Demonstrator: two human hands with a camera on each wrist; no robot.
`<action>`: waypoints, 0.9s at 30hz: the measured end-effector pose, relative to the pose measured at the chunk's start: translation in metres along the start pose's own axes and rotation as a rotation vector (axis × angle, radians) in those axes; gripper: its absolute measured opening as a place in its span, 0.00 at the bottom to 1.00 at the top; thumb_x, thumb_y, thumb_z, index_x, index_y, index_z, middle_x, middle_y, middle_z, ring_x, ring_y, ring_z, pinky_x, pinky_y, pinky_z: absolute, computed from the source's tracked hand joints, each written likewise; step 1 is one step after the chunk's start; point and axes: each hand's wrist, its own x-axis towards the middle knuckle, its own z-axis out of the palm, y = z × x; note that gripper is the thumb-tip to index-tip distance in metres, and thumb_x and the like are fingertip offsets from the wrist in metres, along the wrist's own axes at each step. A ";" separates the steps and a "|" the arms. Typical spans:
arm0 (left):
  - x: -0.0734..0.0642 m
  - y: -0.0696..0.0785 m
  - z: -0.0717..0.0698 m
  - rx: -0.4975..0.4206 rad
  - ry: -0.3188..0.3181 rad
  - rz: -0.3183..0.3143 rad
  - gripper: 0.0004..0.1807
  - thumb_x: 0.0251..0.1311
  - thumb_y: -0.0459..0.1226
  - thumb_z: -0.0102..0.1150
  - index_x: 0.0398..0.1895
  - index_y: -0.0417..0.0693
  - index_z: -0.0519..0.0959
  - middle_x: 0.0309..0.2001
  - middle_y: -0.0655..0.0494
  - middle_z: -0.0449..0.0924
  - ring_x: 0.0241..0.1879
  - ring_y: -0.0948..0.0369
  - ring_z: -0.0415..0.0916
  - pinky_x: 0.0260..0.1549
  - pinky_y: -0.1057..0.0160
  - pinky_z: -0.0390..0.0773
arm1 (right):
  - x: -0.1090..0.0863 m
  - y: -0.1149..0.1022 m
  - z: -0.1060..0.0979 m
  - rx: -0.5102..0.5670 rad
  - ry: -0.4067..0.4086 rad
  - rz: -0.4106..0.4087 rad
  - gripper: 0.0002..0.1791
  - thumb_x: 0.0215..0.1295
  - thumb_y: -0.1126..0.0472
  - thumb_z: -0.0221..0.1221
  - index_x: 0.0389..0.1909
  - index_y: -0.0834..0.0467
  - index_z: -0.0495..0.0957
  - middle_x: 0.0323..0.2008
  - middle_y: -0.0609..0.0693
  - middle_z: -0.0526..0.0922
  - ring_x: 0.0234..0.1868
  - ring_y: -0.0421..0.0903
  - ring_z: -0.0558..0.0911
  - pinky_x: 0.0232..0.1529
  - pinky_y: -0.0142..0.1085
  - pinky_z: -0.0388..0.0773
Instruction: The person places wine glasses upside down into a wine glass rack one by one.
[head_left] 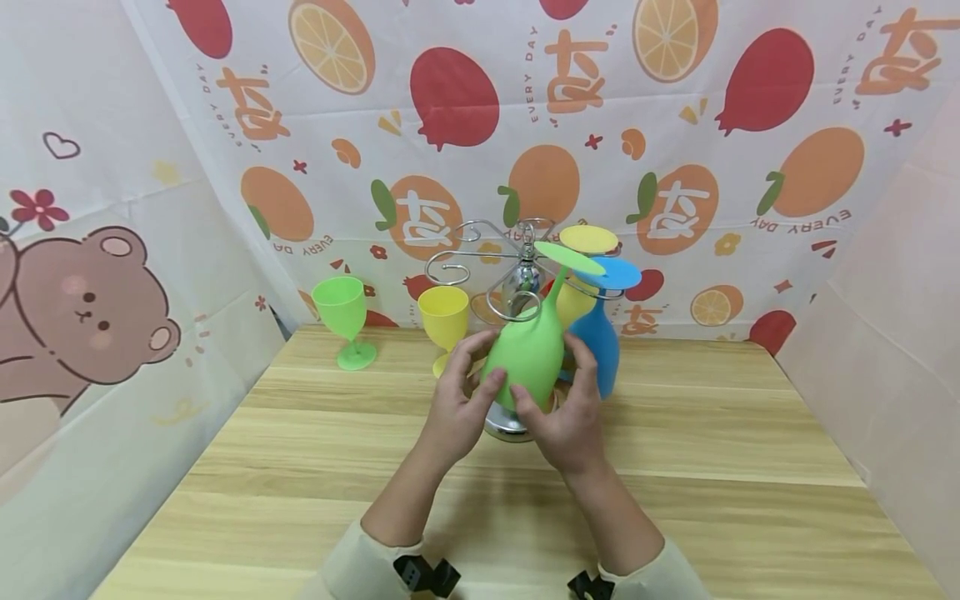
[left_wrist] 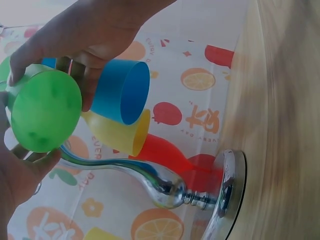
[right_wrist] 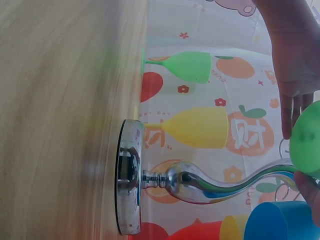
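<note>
Both hands hold a green goblet (head_left: 528, 358) upside down in front of a silver metal rack (head_left: 510, 429). My left hand (head_left: 459, 404) grips the left of the bowl, thumb toward the front. From the right, my right hand (head_left: 568, 417) grips the same bowl. The goblet's stem leans right beside a curled wire loop of the rack, its round foot uppermost; whether the stem sits inside the loop I cannot tell. To the right hang a blue goblet (head_left: 598, 337) and a yellow goblet (head_left: 588, 240), both upside down on the rack.
On the table (head_left: 300, 467), another green goblet (head_left: 341, 308) stands upright at back left, with an upright yellow goblet (head_left: 444, 312) nearer the rack. The left wrist view shows a red goblet (left_wrist: 160, 155) behind the rack. A fruit-print cloth (head_left: 465, 192) hangs behind the table.
</note>
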 end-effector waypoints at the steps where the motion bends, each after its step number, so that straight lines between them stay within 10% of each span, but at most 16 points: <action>1: 0.000 -0.001 0.000 0.000 0.000 -0.001 0.23 0.70 0.32 0.53 0.67 0.47 0.67 0.64 0.52 0.70 0.63 0.53 0.69 0.57 0.54 0.77 | 0.000 0.000 0.000 -0.008 0.004 -0.001 0.46 0.54 0.51 0.67 0.69 0.61 0.56 0.61 0.59 0.71 0.54 0.50 0.75 0.45 0.48 0.83; 27: 0.001 -0.002 -0.014 -0.021 -0.033 -0.158 0.31 0.68 0.42 0.55 0.73 0.58 0.60 0.67 0.52 0.66 0.64 0.51 0.70 0.59 0.46 0.75 | 0.002 -0.001 0.002 -0.059 -0.043 -0.056 0.42 0.57 0.53 0.68 0.71 0.60 0.64 0.63 0.57 0.71 0.59 0.50 0.75 0.50 0.45 0.83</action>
